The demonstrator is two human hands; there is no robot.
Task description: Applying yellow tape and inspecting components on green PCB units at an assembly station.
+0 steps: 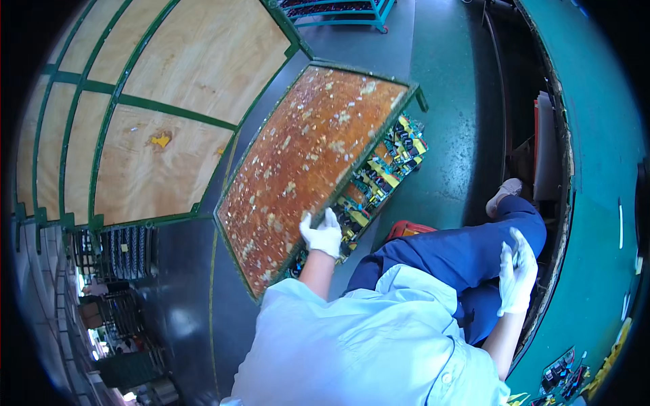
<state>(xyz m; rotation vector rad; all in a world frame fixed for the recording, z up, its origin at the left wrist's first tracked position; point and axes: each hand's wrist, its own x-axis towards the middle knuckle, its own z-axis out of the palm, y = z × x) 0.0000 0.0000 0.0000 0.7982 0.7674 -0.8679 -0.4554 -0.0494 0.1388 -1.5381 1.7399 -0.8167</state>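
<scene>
My left hand, in a white glove, is at the near edge of a cart with a worn, speckled brown top and green frame. Its fingers are apart and nothing shows in them; whether it touches the rim I cannot tell. Below that top, a lower level holds several circuit boards with yellow and dark parts. My right hand, also gloved in white, is raised beside the edge of the green workbench. Its fingers point up, slightly curved and apart, with nothing clearly held.
Wooden panels in green frames stand at the left. A red object sits on the floor by my legs. More circuit boards lie on the bench at the lower right. A blue wheeled rack stands at the far end.
</scene>
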